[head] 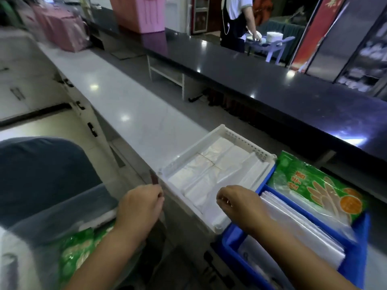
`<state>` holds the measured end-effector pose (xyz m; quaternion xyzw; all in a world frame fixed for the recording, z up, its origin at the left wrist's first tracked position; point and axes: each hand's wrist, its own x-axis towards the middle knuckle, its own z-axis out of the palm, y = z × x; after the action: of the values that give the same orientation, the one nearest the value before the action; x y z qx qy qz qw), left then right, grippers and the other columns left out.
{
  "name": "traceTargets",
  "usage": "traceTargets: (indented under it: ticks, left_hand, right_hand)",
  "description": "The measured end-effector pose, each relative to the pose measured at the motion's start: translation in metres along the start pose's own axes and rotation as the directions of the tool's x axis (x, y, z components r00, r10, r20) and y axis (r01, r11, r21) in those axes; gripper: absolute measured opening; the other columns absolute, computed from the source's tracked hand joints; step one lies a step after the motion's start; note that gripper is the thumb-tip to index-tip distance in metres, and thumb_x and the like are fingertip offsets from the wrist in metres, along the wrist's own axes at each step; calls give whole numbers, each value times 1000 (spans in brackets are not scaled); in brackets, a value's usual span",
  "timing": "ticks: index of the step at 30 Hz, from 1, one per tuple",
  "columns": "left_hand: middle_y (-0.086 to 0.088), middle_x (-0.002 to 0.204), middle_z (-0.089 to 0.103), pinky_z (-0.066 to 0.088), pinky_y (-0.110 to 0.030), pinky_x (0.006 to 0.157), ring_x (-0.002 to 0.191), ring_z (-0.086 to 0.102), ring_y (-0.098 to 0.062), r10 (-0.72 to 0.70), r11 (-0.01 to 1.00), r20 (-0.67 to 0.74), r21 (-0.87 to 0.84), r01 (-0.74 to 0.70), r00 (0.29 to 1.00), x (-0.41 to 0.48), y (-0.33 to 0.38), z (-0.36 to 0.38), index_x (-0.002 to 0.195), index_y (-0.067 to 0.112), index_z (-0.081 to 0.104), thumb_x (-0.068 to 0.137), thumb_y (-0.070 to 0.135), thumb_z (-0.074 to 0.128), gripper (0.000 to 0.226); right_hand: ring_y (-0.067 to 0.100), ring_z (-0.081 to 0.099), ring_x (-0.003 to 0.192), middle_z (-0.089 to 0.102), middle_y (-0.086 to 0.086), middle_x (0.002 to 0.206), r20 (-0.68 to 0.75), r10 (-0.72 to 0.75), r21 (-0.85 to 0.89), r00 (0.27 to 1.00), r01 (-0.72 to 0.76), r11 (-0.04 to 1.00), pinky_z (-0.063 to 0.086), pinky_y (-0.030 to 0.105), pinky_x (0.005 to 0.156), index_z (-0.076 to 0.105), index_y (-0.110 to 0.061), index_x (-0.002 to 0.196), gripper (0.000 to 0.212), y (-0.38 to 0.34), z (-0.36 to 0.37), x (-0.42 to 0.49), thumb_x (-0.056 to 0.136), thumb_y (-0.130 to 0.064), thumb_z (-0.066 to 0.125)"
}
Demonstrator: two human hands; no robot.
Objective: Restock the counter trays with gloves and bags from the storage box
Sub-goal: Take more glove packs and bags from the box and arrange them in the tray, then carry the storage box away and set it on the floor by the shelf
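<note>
- The left hand (139, 206) is curled nearly closed, knuckles up, just left of the white tray (228, 136); what its fingertips pinch cannot be told.
- The right hand (236, 203) is likewise curled, fingertips pinched over the folded white bags (209, 170) at the tray's near end.
- A green glove packet (318, 185) is seen lying across the blue tray (230, 243), right of the white one.
- The clear storage box (52, 208) is seen at near left, more green packets (83, 248) inside.
</note>
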<state>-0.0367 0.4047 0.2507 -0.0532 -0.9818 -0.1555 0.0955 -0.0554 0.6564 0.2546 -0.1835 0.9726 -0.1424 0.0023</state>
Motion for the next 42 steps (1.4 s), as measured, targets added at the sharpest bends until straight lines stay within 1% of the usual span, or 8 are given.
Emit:
traceTargets:
  ticks: [4, 9, 12, 18, 21, 25, 33, 42]
  left_hand:
    - [3, 68, 61, 23, -28, 47, 63, 53, -18, -131, 991, -17, 31, 132, 991, -28, -76, -20, 69, 22, 60, 79, 24, 64, 11]
    - [-1, 81, 67, 44, -34, 59, 80, 60, -25, -268, 963, 36, 37, 267, 963, -66, -200, -45, 76, 21, 62, 82, 26, 58, 9]
    - [-3, 86, 68, 47, -35, 65, 85, 61, -25, -304, 953, 53, 0, 304, 951, -88, -274, -57, 79, 19, 62, 83, 24, 56, 9]
    - [1, 88, 67, 38, -29, 57, 82, 61, -22, -350, 937, 117, 50, 347, 929, -120, -372, -62, 82, 21, 63, 86, 27, 52, 13]
    - [1, 88, 68, 42, -29, 58, 81, 61, -22, -351, 936, 155, 41, 349, 923, -119, -399, -57, 83, 21, 64, 87, 26, 51, 14]
    - [3, 87, 68, 35, -27, 55, 80, 60, -20, -344, 938, 196, 26, 345, 918, -102, -417, -42, 82, 21, 64, 87, 25, 52, 13]
    - [1, 94, 68, 36, -29, 60, 88, 61, -20, -339, 941, 321, 98, 325, 884, -58, -436, -5, 87, 19, 64, 87, 24, 51, 14]
    - [-4, 99, 66, 40, -32, 65, 92, 59, -24, -232, 972, 488, 92, 215, 841, -8, -482, 78, 95, 16, 62, 90, 20, 48, 16]
  right_hand:
    - [14, 56, 80, 64, -7, 88, -3, -73, -19, 997, 73, 997, 47, 28, 66, 61, -26, 94, 17, -68, 22, 22, 91, -32, 45]
    - [17, 58, 74, 64, -4, 80, -2, -134, 5, 991, 134, 991, 47, 31, 60, 60, -24, 81, 12, -175, 74, 46, 87, -29, 52]
    - [16, 59, 80, 65, -4, 86, 45, -112, 58, 993, 110, 992, 48, 29, 64, 62, -22, 85, 12, -240, 120, 56, 87, -30, 53]
    - [15, 60, 88, 65, -4, 94, 179, -45, 73, 983, 32, 997, 51, 33, 75, 62, -21, 93, 19, -323, 183, 65, 89, -34, 48]
    - [15, 60, 88, 66, -4, 94, 211, 33, 68, 977, -48, 997, 49, 33, 73, 62, -19, 89, 19, -334, 198, 67, 88, -32, 49]
    - [17, 61, 89, 67, -3, 95, 277, 139, 38, 951, -156, 987, 46, 33, 71, 62, -19, 89, 18, -328, 216, 76, 88, -32, 50]
    - [19, 62, 89, 69, 0, 96, 418, 186, 58, 889, -231, 971, 41, 30, 64, 62, -15, 88, 19, -301, 273, 130, 89, -29, 48]
    - [29, 60, 102, 66, 10, 110, 629, 231, -17, 743, -283, 959, 47, 36, 78, 62, -15, 100, 22, -283, 379, 180, 89, -27, 48]
